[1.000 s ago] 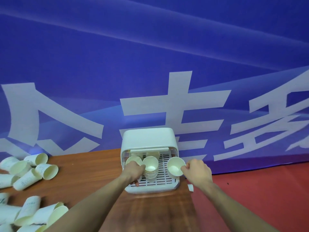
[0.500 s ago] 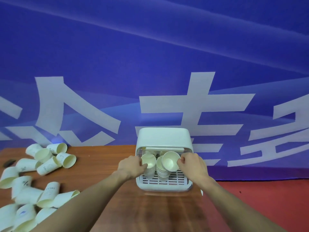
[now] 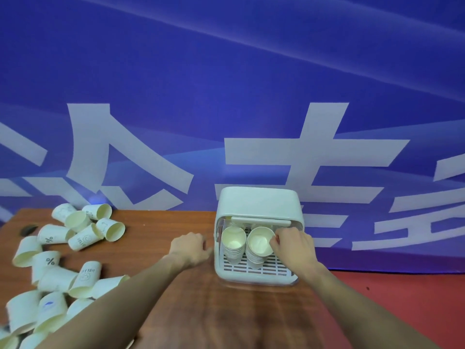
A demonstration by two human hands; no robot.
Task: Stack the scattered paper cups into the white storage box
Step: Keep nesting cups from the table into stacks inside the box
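Note:
The white storage box (image 3: 259, 205) stands at the table's far right with its front open and a slotted tray pulled out. Two stacks of paper cups lean toward me inside it: a left stack (image 3: 233, 244) and a right stack (image 3: 259, 245). My right hand (image 3: 293, 244) pinches the rim of the top cup on the right stack. My left hand (image 3: 190, 248) is just outside the box's left wall, over the table, holding nothing. Several loose paper cups (image 3: 83, 236) lie scattered on their sides at the left.
The brown wooden table (image 3: 226, 311) ends just right of the box, with red floor (image 3: 402, 311) beyond. A blue banner with white characters (image 3: 226, 96) fills the background. A small dark object (image 3: 28, 229) lies at the table's far left.
My right hand has set its cup onto the right stack in the box. My left hand has let go of the left stack and drawn back out to the left.

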